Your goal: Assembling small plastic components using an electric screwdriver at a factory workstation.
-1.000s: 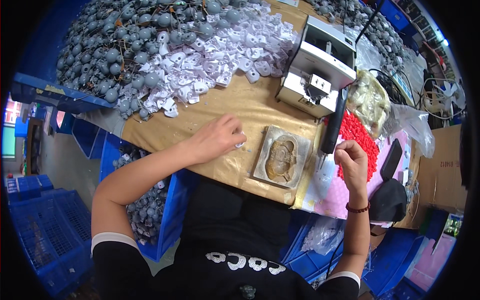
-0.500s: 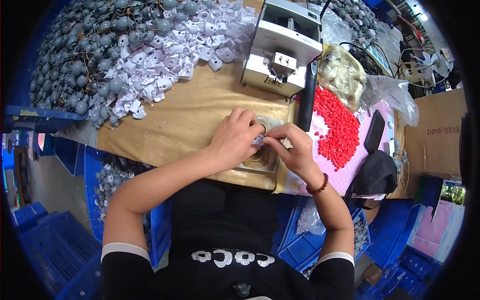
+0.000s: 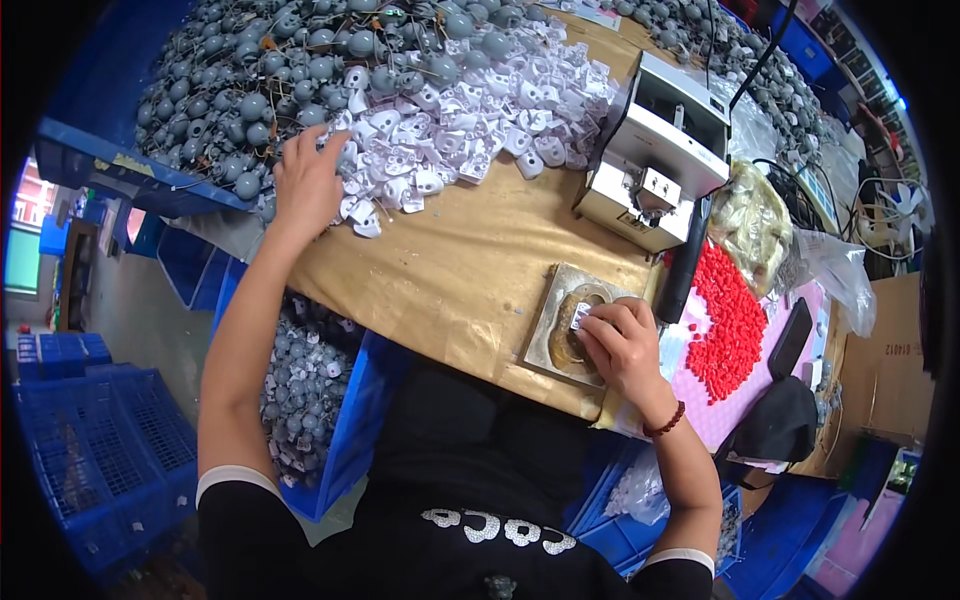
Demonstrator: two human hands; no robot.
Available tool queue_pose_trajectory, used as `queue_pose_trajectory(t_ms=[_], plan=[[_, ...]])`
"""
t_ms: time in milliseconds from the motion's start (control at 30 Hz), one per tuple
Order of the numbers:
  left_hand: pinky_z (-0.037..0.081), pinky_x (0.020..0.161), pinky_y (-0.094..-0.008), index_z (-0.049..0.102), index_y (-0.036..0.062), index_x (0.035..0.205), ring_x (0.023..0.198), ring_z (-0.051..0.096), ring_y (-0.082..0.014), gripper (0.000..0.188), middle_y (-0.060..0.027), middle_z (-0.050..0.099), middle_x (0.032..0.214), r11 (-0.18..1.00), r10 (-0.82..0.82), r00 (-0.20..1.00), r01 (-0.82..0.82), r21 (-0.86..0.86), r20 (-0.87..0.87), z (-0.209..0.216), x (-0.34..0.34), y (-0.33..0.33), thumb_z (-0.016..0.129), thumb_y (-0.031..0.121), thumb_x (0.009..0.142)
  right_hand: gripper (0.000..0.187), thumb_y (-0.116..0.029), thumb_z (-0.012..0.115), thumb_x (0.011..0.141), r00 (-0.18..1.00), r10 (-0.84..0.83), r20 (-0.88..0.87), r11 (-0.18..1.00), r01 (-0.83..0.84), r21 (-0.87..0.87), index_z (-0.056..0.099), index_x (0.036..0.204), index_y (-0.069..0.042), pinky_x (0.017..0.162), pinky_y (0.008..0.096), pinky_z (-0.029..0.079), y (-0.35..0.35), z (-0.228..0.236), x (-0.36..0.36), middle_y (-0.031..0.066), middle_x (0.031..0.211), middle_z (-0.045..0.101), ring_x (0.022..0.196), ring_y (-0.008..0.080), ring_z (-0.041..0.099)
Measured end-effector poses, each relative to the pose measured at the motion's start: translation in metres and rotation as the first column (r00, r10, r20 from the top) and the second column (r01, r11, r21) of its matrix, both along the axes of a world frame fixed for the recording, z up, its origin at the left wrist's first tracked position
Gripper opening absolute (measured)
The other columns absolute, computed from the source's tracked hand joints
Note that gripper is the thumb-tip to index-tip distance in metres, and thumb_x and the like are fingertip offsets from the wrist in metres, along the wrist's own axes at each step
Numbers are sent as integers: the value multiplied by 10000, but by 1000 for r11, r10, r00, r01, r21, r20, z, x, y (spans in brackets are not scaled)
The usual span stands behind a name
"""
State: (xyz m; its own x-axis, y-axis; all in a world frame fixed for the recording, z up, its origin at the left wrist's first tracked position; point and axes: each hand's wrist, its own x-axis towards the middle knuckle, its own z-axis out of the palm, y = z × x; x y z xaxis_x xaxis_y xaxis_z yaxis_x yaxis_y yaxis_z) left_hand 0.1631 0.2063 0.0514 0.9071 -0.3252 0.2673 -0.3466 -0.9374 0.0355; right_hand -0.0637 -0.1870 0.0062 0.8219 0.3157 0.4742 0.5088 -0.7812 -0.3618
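My right hand (image 3: 628,352) pinches a small white plastic part (image 3: 579,316) over a square metal fixture (image 3: 541,346) with a rounded brownish recess. The fixture lies near the table's front edge. My left hand (image 3: 308,188) has its fingers apart at the border of two heaps, touching the parts there; its fingertips are partly hidden. On its left are round grey plastic pieces (image 3: 255,107) with thin wires among them. To its right spreads a heap of white molded plastic shells (image 3: 440,135).
A white-and-grey bench machine (image 3: 660,150) stands behind the fixture, with a black bar (image 3: 686,262) beside it. Small red parts (image 3: 730,330) lie on a pink sheet near a black phone (image 3: 791,340). Blue crates (image 3: 110,440) stand on the floor at left.
My left hand has left the fixture and reached far left to the heaps. My right hand stays at the fixture with the white part. The view has shifted, so the table sits further right and lower.
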Motion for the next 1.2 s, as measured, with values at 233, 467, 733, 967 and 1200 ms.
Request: queue_pose_trajectory(t_ms=[233,467,733,967,1200], plan=[[498,898,-344,620,88,1232,1076,602,-269,456,-101,577,1168,942,-184,983,184,-281,29,43,18,-3,662,-15,789,290,54,758,761,995,-97,-11,979,97,178,689,1030,-30,739,381,526,-8,8,-7,142,1051,635,895,291,621],[459,958,-304,617,51,1206,1133,550,-169,457,-58,545,1205,548,-658,751,419,-724,-64,131,-44,-92,628,-50,760,292,75,750,760,993,-115,35,966,104,238,692,1033,-8,763,370,537,-25,28,-4,160,1102,642,924,294,644],[422,1028,-350,617,37,1227,1204,538,-221,509,-118,543,1255,143,-968,249,441,-886,-32,109,-109,-179,680,-13,725,664,-43,817,777,991,-46,128,935,-2,355,533,1375,-1,993,445,494,-10,111,22,248,1293,597,1212,376,588],[427,999,-325,599,41,1208,1192,507,-203,437,-123,482,1303,273,-929,250,-35,-961,-273,26,-148,-157,682,-4,781,287,-28,635,974,716,388,-581,385,446,808,621,1259,11,558,219,486,-38,73,-19,64,934,729,659,52,612],[449,981,-338,629,45,1082,1136,519,-222,246,-125,457,1242,449,-873,205,-22,-893,-443,-17,-185,-144,652,35,837,218,17,718,802,980,-47,-193,989,73,128,721,1004,-63,625,351,541,-2,29,-15,94,848,661,737,274,669]])
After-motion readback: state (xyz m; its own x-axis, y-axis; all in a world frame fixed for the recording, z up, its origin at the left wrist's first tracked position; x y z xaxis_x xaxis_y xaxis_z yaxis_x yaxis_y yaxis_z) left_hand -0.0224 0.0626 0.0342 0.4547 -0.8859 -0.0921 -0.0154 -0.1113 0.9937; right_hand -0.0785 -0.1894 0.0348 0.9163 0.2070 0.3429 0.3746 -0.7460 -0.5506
